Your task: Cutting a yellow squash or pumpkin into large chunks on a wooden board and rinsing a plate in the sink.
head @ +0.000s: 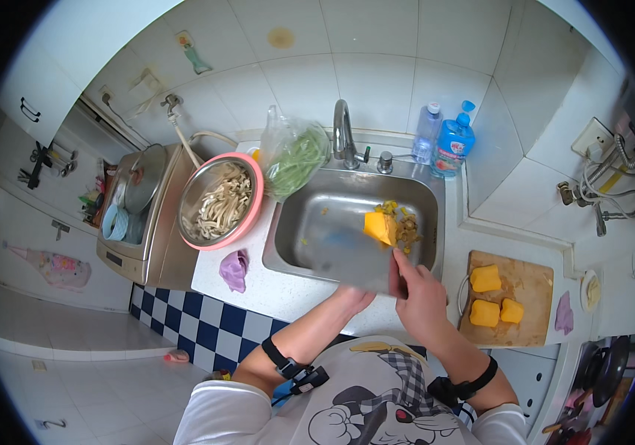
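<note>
My right hand (420, 303) grips the dark handle of a broad cleaver (351, 258), its blade blurred and lying flat over the near part of the steel sink (301, 217). A chunk of yellow-orange pumpkin (377, 227) shows just beyond the blade's edge, above the basin. Of my left hand (355, 297) only the wrist side is visible; its fingers are hidden behind the cleaver, so whether they hold the pumpkin chunk is not shown. Peelings and brown scraps (408, 229) lie in the sink's right side.
Pumpkin pieces (485, 278) rest on a wooden cutting board (534, 295) at right. Left of the sink stand a pink-rimmed bowl (259, 183) of mushrooms (223, 203), a bag of green vegetables (298, 161) and a purple cloth (234, 271). A faucet (342, 133) and bottles (454, 144) stand behind.
</note>
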{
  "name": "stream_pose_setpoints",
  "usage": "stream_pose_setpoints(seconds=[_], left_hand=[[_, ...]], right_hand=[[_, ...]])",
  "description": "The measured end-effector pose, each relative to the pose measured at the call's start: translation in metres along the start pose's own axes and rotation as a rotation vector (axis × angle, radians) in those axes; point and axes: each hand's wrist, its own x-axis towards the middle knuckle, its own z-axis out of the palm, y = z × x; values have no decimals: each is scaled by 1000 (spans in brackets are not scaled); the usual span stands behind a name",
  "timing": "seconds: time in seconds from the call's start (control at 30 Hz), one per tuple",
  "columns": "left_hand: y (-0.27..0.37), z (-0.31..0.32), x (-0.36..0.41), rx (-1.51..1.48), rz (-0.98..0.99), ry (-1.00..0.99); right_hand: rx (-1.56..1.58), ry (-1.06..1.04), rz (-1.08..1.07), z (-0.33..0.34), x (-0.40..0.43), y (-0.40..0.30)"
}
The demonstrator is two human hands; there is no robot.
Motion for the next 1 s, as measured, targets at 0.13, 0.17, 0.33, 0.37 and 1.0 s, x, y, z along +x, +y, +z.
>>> stream_pose_setpoints(seconds=[0.13,0.17,0.33,0.37,1.0], left_hand=[[18,1,2,67,-103,-114],[22,0,1,67,-107,-113],[18,-10,8,56,-93,-139],[12,-19,13,43,-42,-136],[-7,-25,22,133,96,-105]], right_hand=[[407,-105,129,-17,11,7],[407,-106,133,-18,10,8],[153,-156,-9,-20,3,5],[155,-159,-12,-18,0,3],[-216,-53,-49,17,-9,6]])
